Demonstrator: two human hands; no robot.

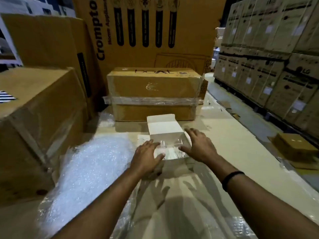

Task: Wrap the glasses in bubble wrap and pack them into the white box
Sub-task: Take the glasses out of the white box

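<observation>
While both hands flank it, the white box (164,127) sits at centre frame on the worktop (233,135), mouth up.

Edges and room:
- Far side: the lid flap stands up just in front of the taped boAt carton (153,88). Contact cannot be told.
- Left of frame: the bubble wrap (89,169) lies in a heap near the box, with the large brown carton (34,118) close behind it. Little free room there.
- Right of frame: bare worktop runs out to the small carton (293,147), well apart from the box. The stacked LG cartons (267,57) wall off the upper right.
- Near side: clear plastic film (172,204) is spread between the forearms, toward the bottom of the frame.
- The Crompton carton (138,31) closes the upper centre.

Axis: the box's long axis runs near-to-far in the frame, with the hinge of the flap at the far end.

Contents: something clear and glossy (170,144) shows at the box mouth between the hands. It is blurred, so glass or wrap cannot be told apart, nor which way it points.

Grips:
- The left grip (146,156) has straight fingers laid flat on the box's near-left edge, thumb across the near wall, nothing clasped.
- The right grip (198,147) has fingers spread and straight at the box's right wall, thumb toward the mouth, nothing clasped.
- A black wristband (231,178) is on the right wrist.
</observation>
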